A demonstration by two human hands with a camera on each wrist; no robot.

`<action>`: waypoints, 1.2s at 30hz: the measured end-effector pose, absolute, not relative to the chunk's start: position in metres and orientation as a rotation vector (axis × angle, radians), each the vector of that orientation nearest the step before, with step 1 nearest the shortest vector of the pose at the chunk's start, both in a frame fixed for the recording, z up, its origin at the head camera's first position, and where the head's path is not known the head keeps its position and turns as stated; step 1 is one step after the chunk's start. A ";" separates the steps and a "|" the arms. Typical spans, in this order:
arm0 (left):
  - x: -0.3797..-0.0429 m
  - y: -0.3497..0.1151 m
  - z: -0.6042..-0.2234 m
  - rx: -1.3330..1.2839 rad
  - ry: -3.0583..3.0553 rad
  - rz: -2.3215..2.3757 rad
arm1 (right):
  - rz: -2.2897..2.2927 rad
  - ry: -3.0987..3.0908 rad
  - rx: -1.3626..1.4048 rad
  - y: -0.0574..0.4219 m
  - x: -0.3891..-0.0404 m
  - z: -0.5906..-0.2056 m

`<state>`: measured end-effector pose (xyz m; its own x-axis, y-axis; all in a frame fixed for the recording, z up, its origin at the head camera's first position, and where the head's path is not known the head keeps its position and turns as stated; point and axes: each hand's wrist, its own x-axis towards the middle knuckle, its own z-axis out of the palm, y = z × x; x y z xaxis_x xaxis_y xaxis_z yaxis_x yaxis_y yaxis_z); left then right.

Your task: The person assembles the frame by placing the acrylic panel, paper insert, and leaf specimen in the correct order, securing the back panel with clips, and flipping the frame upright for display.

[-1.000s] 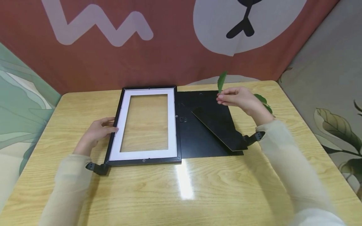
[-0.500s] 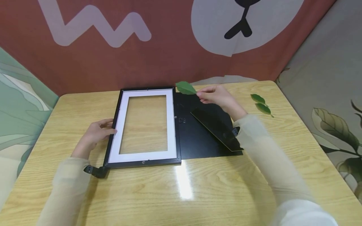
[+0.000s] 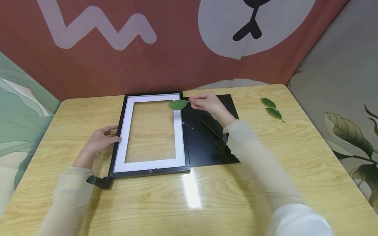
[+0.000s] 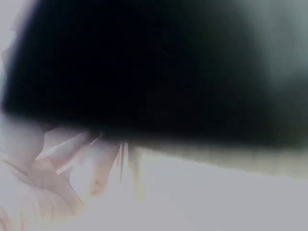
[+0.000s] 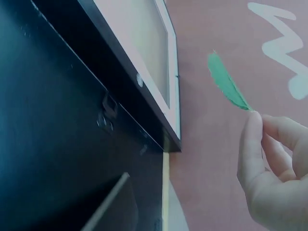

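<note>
My right hand (image 3: 208,104) pinches a green leaf (image 3: 178,104) by its stem between thumb and fingertips. In the head view the leaf overlaps the top right corner of the white mat (image 3: 178,137); the right wrist view shows the leaf (image 5: 226,84) raised, its tip pointing away from the fingers. The mat lies inside a black picture frame (image 3: 187,147), its opening showing wood grain. My left hand (image 3: 100,139) holds the frame's left side, thumb over the edge and fingers beside it. A dark blurred shape covers much of the left wrist view, above the fingers (image 4: 96,168).
A black backing board (image 3: 206,154) with a hinged stand (image 3: 211,126) lies against the frame's right side, partly behind my right sleeve. Two more leaves (image 3: 273,113) rest on the wooden table (image 3: 147,203) at the right. A red printed cloth (image 3: 118,72) hangs behind the table.
My right hand has carried the leaf leftward from above the backing board to over the frame's upper right corner; the leaf has swung from upright to sideways. The left hand stays at the frame.
</note>
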<state>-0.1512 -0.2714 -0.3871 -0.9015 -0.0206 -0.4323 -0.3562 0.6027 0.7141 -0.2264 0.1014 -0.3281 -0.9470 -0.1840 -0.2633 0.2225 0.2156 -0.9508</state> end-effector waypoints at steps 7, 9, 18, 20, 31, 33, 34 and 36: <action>-0.149 -0.268 -0.387 -0.309 2.442 1.221 | -1.933 2.071 0.123 0.080 -0.227 -0.343; -0.150 -0.268 -0.386 -0.303 2.436 1.223 | -1.975 2.026 0.146 0.074 -0.227 -0.347; -0.150 -0.272 -0.388 -0.244 2.392 1.230 | -2.203 1.771 0.272 0.049 -0.222 -0.364; -0.151 -0.274 -0.390 -0.234 2.379 1.232 | -2.229 1.746 0.294 0.043 -0.221 -0.368; -0.150 -0.277 -0.389 -0.221 2.367 1.228 | -2.282 1.758 0.306 0.013 -0.216 -0.374; -0.150 -0.276 -0.389 -0.219 2.366 1.230 | -2.289 1.753 0.310 0.010 -0.214 -0.374; -0.150 -0.276 -0.389 -0.217 2.365 1.232 | -2.291 1.749 0.315 0.009 -0.214 -0.374; -0.150 -0.276 -0.389 -0.213 2.364 1.234 | -2.289 1.745 0.323 0.007 -0.212 -0.375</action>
<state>-0.1497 -0.2759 -0.3892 -0.8813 0.0746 -0.4667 -0.3403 0.5850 0.7362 -0.2125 0.0067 -0.3746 -0.9455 -0.0596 -0.3201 0.3244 -0.2551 -0.9109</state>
